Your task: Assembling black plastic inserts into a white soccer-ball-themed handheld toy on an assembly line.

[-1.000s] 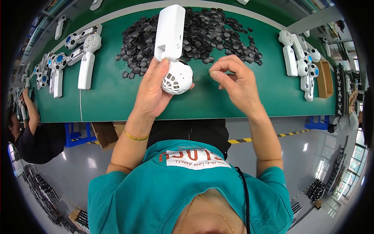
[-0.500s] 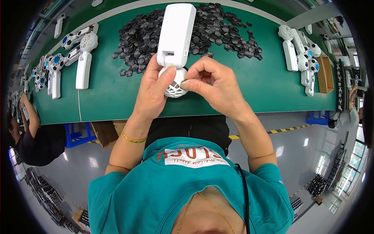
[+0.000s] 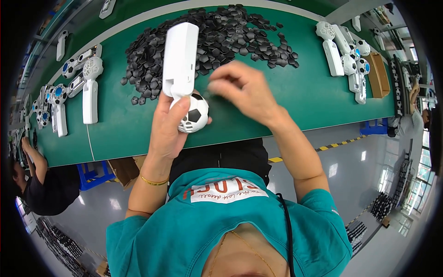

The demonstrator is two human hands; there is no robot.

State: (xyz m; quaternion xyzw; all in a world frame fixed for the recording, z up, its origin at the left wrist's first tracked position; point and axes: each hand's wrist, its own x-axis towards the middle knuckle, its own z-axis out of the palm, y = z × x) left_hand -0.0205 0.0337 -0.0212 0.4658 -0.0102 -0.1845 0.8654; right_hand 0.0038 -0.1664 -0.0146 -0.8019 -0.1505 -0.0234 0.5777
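Note:
My left hand (image 3: 169,123) is closed around the neck of a white handheld device (image 3: 180,57), whose boxy handle points away from me. At its near end is a football-shaped head (image 3: 194,114) with black pentagons set in white and a few open slots low on its left side. The thumb lies across the joint between handle and head. To the right of the ball, apart from it, my right hand (image 3: 247,92) hangs over the green table with bent fingers. Motion smears its fingertips, so whether they hold anything is hidden.
A wide heap of black pentagon pieces (image 3: 221,39) covers the table's (image 3: 295,97) far middle. More white devices lie at the left (image 3: 90,99) and right (image 3: 333,57), beside a cardboard tray (image 3: 379,76). Another person (image 3: 50,184) sits at the far left.
My right hand has come away from the ball head. My left hand has shifted left and toward me with the device, turning the ball so its black pentagons show instead of open lattice.

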